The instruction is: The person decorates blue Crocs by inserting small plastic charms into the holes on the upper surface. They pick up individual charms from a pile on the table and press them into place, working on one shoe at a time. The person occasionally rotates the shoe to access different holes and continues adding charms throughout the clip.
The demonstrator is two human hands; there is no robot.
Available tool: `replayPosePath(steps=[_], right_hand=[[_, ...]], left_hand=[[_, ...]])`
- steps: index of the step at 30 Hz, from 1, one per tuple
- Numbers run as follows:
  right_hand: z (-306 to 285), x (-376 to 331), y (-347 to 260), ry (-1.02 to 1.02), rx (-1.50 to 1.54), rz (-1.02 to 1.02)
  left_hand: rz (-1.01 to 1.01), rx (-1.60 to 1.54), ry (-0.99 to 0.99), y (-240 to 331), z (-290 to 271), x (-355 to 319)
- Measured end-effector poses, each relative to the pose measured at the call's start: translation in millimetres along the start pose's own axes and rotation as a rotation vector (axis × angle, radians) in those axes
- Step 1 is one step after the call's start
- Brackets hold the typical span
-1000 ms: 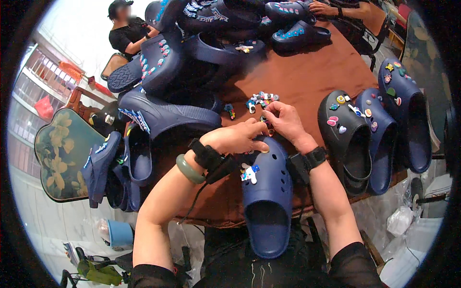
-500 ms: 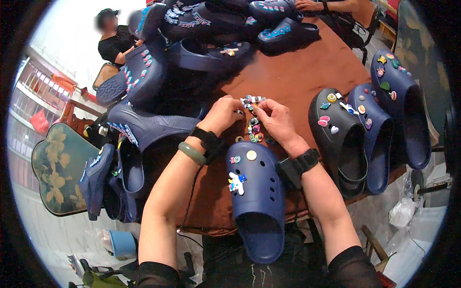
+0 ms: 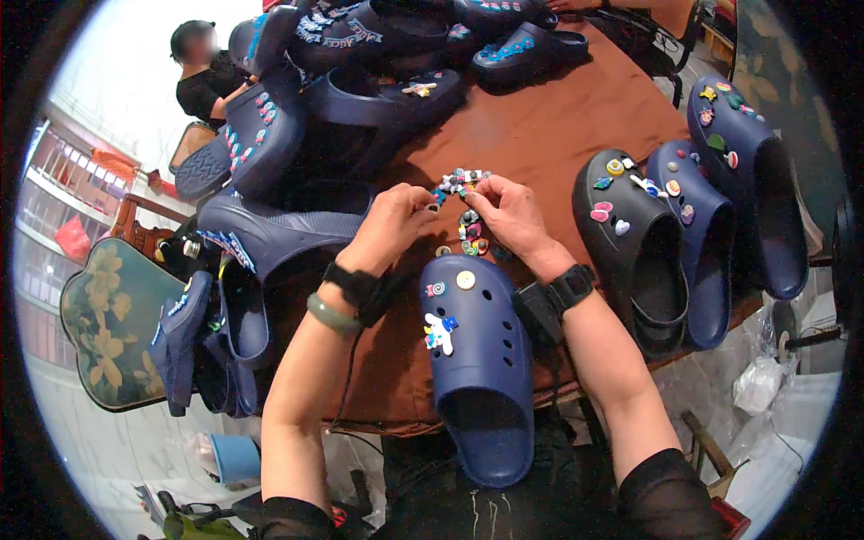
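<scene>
Closely flanking a cluster of small charms (image 3: pixel 471 234) on the brown-covered worktop (image 3: pixel 540 126), left hand (image 3: pixel 391 220) and right hand (image 3: pixel 515 216), fingers curled inward, whether gripping any charm unclear, navy clog (image 3: pixel 481 360) nearer, heel overhanging the edge.

We see navy blue on the near clog (image 3: pixel 477 328), cream on its button charm (image 3: pixel 465 280), white and blue on its figure charm (image 3: pixel 440 335). We find the tablecloth (image 3: pixel 531 126) reddish brown, the loose charms (image 3: pixel 471 232) multicoloured, another shoe (image 3: pixel 627 209) black, the bangle (image 3: pixel 331 315) grey-green, the bucket (image 3: pixel 234 457) light blue. On the dark green chair back (image 3: pixel 135 281), we make out a pale yellow flower pattern (image 3: pixel 106 346).
</scene>
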State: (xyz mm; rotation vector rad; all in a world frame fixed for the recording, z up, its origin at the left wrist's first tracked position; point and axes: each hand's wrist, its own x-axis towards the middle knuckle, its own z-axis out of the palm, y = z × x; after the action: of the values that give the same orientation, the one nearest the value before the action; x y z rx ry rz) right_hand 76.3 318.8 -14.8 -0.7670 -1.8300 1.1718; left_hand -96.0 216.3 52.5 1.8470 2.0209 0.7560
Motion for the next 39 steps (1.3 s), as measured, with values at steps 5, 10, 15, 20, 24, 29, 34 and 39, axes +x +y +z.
replayPosePath(steps=[5, 10, 15, 20, 24, 29, 34, 39], right_hand=[[0, 1, 1, 0.025, 0.035, -0.012], [4, 2, 7, 0.004, 0.080, 0.003], [4, 1, 4, 0.017, 0.042, -0.022], [3, 1, 5, 0.010, 0.040, -0.039], [2, 0, 3, -0.002, 0.074, -0.028], [-11, 2, -2, 0.034, 0.151, 0.161], [-29, 7, 2, 0.156, 0.087, 0.097], [-29, 7, 8, -0.011, 0.004, 0.131]], left_hand=[[0.136, -0.431, -0.079, 61, -9, -34], [0.560, -0.039, -0.200, 79, 1, -49], [0.699, 0.208, -0.235, 80, -3, -49], [0.676, 0.252, -0.332, 88, -5, -55], [0.585, 0.259, -0.339, 102, -15, -64], [0.522, 0.291, -0.320, 105, -1, -70], [0.416, 0.174, -0.297, 89, 0, -69], [0.351, 0.053, -0.274, 86, 5, -74]])
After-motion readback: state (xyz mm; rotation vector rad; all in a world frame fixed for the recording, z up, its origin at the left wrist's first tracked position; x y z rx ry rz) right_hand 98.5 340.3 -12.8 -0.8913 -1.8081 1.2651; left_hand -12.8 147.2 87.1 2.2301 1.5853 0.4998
